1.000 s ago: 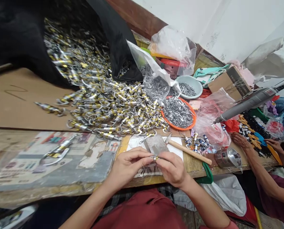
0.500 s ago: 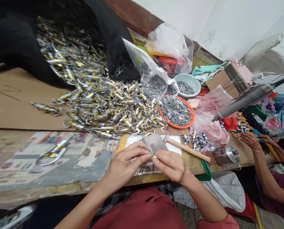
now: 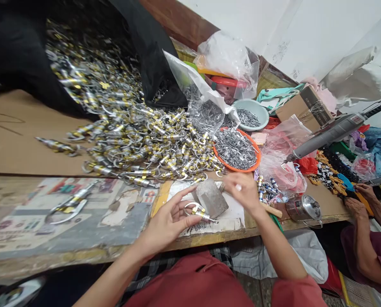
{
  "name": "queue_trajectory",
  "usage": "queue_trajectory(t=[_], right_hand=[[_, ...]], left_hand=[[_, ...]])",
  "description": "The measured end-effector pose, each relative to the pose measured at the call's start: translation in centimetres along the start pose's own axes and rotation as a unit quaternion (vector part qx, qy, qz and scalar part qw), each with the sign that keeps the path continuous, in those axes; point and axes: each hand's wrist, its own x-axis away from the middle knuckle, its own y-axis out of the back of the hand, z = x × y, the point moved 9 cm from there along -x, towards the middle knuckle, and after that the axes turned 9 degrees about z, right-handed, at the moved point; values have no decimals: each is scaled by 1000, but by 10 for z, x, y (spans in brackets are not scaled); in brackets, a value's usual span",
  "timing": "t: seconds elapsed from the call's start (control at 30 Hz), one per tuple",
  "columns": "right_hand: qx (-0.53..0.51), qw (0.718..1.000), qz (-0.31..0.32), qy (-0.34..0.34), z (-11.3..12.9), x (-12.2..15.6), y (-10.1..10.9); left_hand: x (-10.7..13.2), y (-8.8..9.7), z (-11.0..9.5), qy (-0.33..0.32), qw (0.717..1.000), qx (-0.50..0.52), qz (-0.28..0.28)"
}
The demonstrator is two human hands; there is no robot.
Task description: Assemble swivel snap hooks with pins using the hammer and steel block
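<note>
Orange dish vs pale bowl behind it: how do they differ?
The orange dish is shallow and heaped with small grey metal pieces; the pale bowl is deeper and holds only a thin scatter. The dish sits nearer the person, the bowl farther back. Both are round and hold similar metal pieces.

Left hand (image 3: 166,221): palm turned inward, thumb and fingertips pinched together, index finger stretched forward. Left forearm (image 3: 120,273): bare, entering from lower left. Right hand (image 3: 244,192): farther forward, fingers loosely curled, blurred, grip unclear. Right forearm (image 3: 273,247): bare, red sleeve (image 3: 299,294) at the elbow.
</note>
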Motion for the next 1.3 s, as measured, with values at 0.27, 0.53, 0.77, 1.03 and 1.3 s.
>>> queue_trajectory(t=[0.27,0.53,0.77,1.03,1.3], right_hand=[[317,912,108,-236,-91,-76,2],[308,921,88,-221,-96,-71,17],[230,952,14,-200,-86,-59,31],[-149,964,217,-29,15,-5,-47],[-34,987,154,37,35,0,-50]], left_hand=[[-9,-12,-2,33,996,30,73],[-18,-3,7,54,992,82,85],[-18,-1,9,55,992,81,74],[-18,-3,7,44,992,93,74],[-18,-6,3,33,993,85,76]])
